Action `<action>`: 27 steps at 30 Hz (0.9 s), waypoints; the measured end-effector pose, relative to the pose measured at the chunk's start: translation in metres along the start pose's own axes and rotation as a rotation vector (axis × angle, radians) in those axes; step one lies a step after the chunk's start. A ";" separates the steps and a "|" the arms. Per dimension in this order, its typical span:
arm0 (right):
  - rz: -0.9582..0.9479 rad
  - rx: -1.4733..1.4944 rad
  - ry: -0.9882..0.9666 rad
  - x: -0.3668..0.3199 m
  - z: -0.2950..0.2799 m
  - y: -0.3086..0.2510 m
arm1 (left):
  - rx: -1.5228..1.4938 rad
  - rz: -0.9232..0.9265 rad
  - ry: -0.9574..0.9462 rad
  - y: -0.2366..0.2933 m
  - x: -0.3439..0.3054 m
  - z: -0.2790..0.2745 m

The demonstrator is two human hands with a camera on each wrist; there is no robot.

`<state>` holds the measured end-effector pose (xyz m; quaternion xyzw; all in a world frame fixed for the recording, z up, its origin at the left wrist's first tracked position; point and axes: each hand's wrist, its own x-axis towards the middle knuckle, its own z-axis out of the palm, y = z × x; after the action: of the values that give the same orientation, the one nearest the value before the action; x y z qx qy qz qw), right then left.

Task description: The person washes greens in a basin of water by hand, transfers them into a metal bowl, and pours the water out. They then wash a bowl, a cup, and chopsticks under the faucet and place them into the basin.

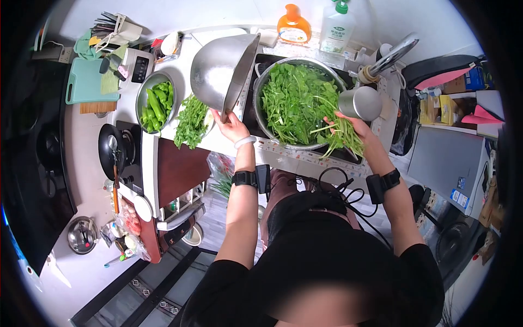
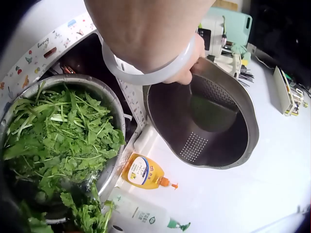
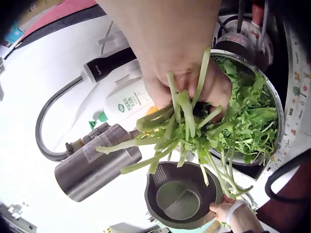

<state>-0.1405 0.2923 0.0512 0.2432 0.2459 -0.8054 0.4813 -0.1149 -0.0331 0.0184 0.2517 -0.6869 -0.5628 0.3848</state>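
I see the left hand (image 1: 233, 129) pinch a bowl (image 1: 218, 68), the right hand (image 1: 357, 125) grip greens (image 1: 346, 140). The head view hides holes (image 2: 194, 146) shown right of middle in the left wrist view.

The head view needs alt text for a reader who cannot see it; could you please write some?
A right hand grips a bunch of leafy greens at the edge of a metal pot of more greens; the left hand holds a tilted metal bowl by its rim. Green peppers sit in another bowl.
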 end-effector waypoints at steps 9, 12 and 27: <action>-0.059 0.097 -0.061 0.002 0.000 0.004 | -0.569 -0.808 0.112 -0.003 0.067 0.036; -0.063 0.083 0.016 0.002 0.019 0.010 | -0.701 -0.892 0.129 -0.018 0.099 0.047; -0.140 -0.276 0.090 0.010 0.076 0.018 | -0.710 -1.031 0.103 -0.060 0.157 0.041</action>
<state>-0.1401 0.2304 0.0996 0.1929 0.3918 -0.7838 0.4415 -0.2440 -0.1459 -0.0037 0.4341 -0.2289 -0.8572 0.1564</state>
